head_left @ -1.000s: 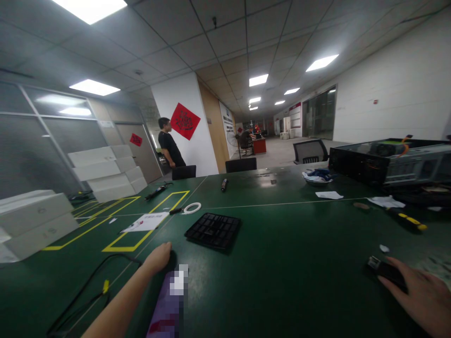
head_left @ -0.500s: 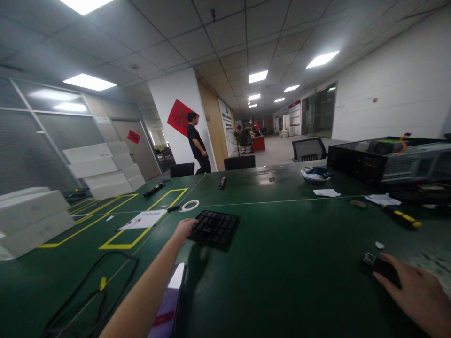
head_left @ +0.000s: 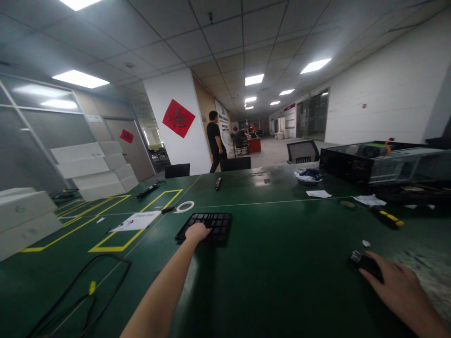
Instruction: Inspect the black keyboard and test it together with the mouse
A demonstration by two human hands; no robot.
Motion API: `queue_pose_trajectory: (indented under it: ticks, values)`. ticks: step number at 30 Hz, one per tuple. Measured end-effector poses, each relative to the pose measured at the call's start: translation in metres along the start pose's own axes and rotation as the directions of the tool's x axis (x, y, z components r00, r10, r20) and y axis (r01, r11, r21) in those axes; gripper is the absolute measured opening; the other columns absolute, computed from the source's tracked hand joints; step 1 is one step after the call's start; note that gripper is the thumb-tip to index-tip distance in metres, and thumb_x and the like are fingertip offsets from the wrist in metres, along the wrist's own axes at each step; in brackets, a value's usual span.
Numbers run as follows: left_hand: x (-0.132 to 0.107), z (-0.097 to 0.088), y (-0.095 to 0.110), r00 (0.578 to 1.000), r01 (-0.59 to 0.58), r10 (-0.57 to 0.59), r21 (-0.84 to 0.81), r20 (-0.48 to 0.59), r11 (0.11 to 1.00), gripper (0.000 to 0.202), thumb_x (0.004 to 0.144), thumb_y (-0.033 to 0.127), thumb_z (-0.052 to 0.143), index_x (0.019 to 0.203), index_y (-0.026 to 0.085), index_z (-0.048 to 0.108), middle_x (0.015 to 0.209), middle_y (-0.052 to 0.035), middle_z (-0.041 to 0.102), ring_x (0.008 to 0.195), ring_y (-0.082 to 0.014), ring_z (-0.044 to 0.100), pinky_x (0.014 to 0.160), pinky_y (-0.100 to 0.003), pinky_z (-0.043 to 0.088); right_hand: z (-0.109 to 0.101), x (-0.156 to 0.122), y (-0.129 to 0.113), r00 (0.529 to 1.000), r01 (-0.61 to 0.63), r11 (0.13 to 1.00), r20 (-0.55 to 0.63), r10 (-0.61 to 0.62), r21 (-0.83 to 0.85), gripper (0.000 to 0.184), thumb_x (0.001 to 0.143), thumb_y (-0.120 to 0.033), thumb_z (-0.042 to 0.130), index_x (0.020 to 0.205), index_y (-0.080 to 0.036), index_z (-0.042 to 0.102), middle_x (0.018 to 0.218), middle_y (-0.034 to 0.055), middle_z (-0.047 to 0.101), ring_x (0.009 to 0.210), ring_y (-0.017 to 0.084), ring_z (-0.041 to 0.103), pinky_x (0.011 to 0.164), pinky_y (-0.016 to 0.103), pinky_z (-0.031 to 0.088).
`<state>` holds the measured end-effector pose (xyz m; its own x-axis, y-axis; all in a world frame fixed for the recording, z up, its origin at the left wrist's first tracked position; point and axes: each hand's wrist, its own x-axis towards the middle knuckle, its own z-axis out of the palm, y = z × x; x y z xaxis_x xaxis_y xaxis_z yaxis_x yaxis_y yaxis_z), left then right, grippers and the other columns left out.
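A flat black compartment tray (head_left: pixel 221 225) lies on the green table. My left hand (head_left: pixel 197 232) reaches over its middle, fingers bent down among the compartments. Those fingertips are partly hidden; what they pinch, if anything, is too small to make out. At the right, my right hand (head_left: pixel 391 277) is wrapped round a small black handheld device with a silver end (head_left: pixel 368 265), held low over the tabletop. The device's exact kind does not show. A small white scrap (head_left: pixel 366 243) lies just beyond it.
Behind the tray lie a white tape ring (head_left: pixel 185 206) and a dark cylinder (head_left: pixel 218 183). At left are a paper sheet (head_left: pixel 136 220), a black cable (head_left: pixel 127 277) and white boxes (head_left: pixel 28 225). An open computer case (head_left: pixel 345 164) and a yellow-black tool (head_left: pixel 391 218) occupy the right. A person (head_left: pixel 215 138) walks beyond.
My left hand has gone from the tray's left edge to over its middle. The view has shifted slightly. A purple-and-white item by my left forearm no longer shows. The person has walked right.
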<state>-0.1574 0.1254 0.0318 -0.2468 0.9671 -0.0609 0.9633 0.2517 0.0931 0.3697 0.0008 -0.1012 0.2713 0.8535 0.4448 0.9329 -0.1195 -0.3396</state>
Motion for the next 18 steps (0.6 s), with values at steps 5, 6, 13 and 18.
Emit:
queue_pose_trajectory:
  ticks: [5,6,13,18]
  values:
    - [-0.026,0.006,0.022,0.997,-0.033,0.024,-0.146,-0.067,0.989,0.036,0.077,0.037,0.050,0.091,0.007,0.063,0.101,-0.0242,0.063,0.096,-0.0320,0.060,0.077,-0.037,0.044,-0.011,0.010,0.004,0.981,-0.112,0.970,0.180,0.073,0.214,0.049,0.065,-0.048,0.050,0.102,-0.019,0.063,0.100,0.0119,0.068,0.099,0.034,0.058,0.084,0.049,0.046]
    - [-0.035,0.008,0.031,0.995,-0.066,0.051,-0.179,-0.084,0.982,0.036,0.078,0.038,0.049,0.093,0.008,0.062,0.101,-0.0230,0.063,0.095,-0.0307,0.060,0.077,-0.036,0.044,-0.019,0.012,-0.006,0.969,-0.153,0.946,0.232,0.087,0.286,0.049,0.065,-0.049,0.051,0.102,-0.020,0.062,0.101,0.0113,0.068,0.097,0.033,0.059,0.083,0.048,0.047]
    - [-0.123,0.037,0.102,0.853,-0.513,0.446,-0.584,-0.270,0.629,0.030,0.080,0.041,0.050,0.097,0.016,0.055,0.097,-0.0098,0.060,0.088,-0.0207,0.056,0.075,-0.029,0.042,-0.073,0.000,-0.158,0.873,-0.206,0.676,0.445,-0.200,0.707,0.049,0.068,-0.038,0.057,0.116,-0.027,0.052,0.123,0.0054,0.056,0.113,0.024,0.052,0.098,0.042,0.039]
    - [-0.157,0.067,0.118,0.793,-0.537,0.527,-0.760,-0.307,0.366,0.033,0.080,0.045,0.048,0.099,0.017,0.050,0.091,-0.0073,0.057,0.082,-0.0190,0.053,0.070,-0.029,0.042,-0.046,-0.021,-0.192,0.874,-0.224,0.430,0.376,-0.309,0.875,0.054,0.066,-0.027,0.062,0.117,-0.021,0.046,0.121,0.0090,0.055,0.114,0.024,0.050,0.099,0.042,0.040]
